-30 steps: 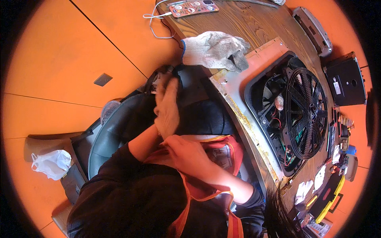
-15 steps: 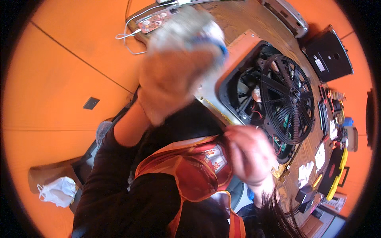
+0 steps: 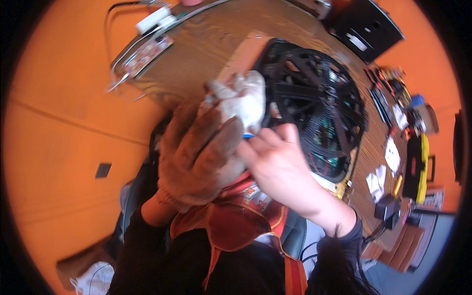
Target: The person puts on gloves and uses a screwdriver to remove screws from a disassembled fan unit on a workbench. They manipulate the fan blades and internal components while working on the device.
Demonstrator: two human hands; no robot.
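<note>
My left hand (image 3: pixel 199 157) wears a brown, soiled work glove. Its fingers are bent around a whitish work glove (image 3: pixel 248 101), which stands up beyond them with its fingers pointing away from me. Bare, my right hand (image 3: pixel 275 157) is closed at the near end of that glove, where a bit of blue edge shows. Its fingertips are partly hidden, and they seem to pinch the cuff. Just beyond my right hand lies a black round fan grille (image 3: pixel 329 93) over a black-framed opening, with green circuit board and red wire visible beneath.
The fan unit rests on a wooden table (image 3: pixel 196 44). A power strip (image 3: pixel 147 56) with white cables lies at the far left. At the back right stands a black box (image 3: pixel 366 29). Tools, white paper scraps (image 3: pixel 376 184) and a black-and-yellow case (image 3: pixel 418 169) line the right side.
My left hand has come down and nearer with the whitish glove. My right hand has moved left and up to meet it at the cuff. The view has shifted too.
</note>
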